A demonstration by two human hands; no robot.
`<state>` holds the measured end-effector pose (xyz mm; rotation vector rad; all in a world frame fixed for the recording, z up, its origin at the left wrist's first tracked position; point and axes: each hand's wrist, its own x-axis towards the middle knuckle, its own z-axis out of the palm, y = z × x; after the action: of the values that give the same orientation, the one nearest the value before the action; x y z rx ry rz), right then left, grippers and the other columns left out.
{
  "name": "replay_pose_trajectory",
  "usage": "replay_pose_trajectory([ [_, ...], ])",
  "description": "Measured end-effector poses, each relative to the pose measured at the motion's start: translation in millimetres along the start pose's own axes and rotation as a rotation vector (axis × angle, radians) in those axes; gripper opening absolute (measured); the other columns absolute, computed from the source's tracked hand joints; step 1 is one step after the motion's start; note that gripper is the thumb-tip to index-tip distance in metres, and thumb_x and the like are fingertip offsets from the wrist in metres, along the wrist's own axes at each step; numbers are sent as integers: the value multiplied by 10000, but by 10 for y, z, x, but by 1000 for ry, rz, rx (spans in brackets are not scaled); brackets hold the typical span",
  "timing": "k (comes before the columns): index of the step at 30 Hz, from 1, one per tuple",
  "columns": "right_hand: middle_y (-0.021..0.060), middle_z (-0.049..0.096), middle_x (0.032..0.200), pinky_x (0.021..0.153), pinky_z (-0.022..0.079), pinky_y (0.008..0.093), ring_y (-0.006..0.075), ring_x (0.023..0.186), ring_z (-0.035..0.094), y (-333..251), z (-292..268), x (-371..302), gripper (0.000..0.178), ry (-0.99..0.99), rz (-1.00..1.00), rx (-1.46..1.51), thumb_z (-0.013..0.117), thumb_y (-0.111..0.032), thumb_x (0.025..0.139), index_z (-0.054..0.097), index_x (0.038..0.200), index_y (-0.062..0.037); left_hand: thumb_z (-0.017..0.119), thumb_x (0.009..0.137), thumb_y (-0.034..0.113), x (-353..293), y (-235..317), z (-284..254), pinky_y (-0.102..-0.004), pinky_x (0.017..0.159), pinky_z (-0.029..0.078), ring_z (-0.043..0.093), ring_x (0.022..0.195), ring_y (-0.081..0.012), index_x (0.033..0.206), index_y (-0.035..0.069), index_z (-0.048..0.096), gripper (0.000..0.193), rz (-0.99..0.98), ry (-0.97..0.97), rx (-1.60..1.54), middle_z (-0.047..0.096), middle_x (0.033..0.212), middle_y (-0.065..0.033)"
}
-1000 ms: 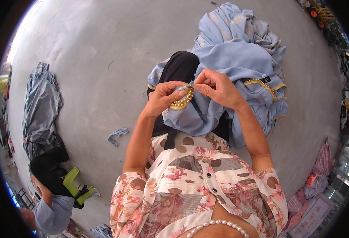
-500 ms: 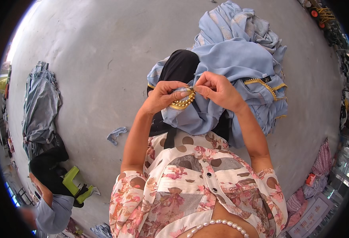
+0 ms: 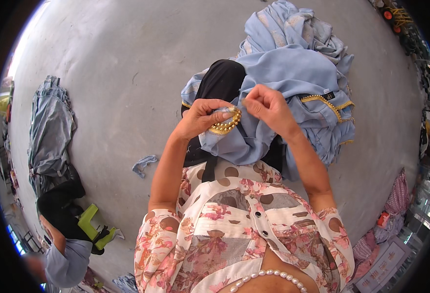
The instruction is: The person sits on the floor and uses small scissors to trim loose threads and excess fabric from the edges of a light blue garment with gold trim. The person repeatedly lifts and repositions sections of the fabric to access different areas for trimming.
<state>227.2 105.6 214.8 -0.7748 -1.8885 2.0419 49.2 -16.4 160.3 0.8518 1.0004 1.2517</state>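
Note:
My left hand [image 3: 206, 117] pinches the edge of a light blue garment, where a gold beaded trim [image 3: 230, 123] curls below the thumb. A little to the right, my right hand [image 3: 269, 109] has thumb and index finger pressed together, apart from the trim. Whatever is between those fingertips is too small to make out. The light blue garment [image 3: 293, 73] drapes over my lap and black-clothed leg [image 3: 221, 82]. Another stretch of gold trim [image 3: 317, 99], with a small black label [image 3: 328, 96] beside it, lies to the right.
Bunched blue cloth [image 3: 278, 24] lies beyond my lap on the grey floor [image 3: 127, 53]. A blue scrap [image 3: 144, 166] rests at the left. Farther left, a person [image 3: 68, 259] sits near a green stool [image 3: 92, 227] and a pile of grey-blue garments [image 3: 51, 127].
My right hand has moved slightly right, away from my left fingertips, opening a gap between the hands. The left hand keeps its hold on the trimmed edge.

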Motion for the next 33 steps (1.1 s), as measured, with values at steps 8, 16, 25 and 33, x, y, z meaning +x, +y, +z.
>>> replay_pose_trajectory([
  [8,-7,568,738,587,413,169,33,641,504,86,22,-19,197,161,-68,32,628,-178,890,532,933,-11,571,921,168,-1,-256,-186,-197,665,471,580,757,-48,1079,38,589,205,107,132,-444,637,895,1],
  [16,19,621,801,639,452,183,39,716,550,334,347,-24,230,213,-99,-16,647,-194,878,540,933,2,521,941,211,18,-253,-82,-233,588,477,590,670,-123,1045,30,565,214,105,252,-452,618,800,-59],
  [25,20,623,766,566,431,184,38,676,546,219,321,71,211,333,-158,-180,660,-164,866,536,917,-1,525,938,196,11,-252,-35,-229,643,484,592,718,-111,1048,33,574,202,88,218,-450,621,819,-49],
  [33,-24,585,776,538,363,151,8,616,437,201,465,-58,292,210,-96,-110,705,-122,811,579,1050,-13,503,952,167,112,-167,8,-262,805,485,591,899,-120,1099,41,576,207,183,402,-517,621,987,-51],
])
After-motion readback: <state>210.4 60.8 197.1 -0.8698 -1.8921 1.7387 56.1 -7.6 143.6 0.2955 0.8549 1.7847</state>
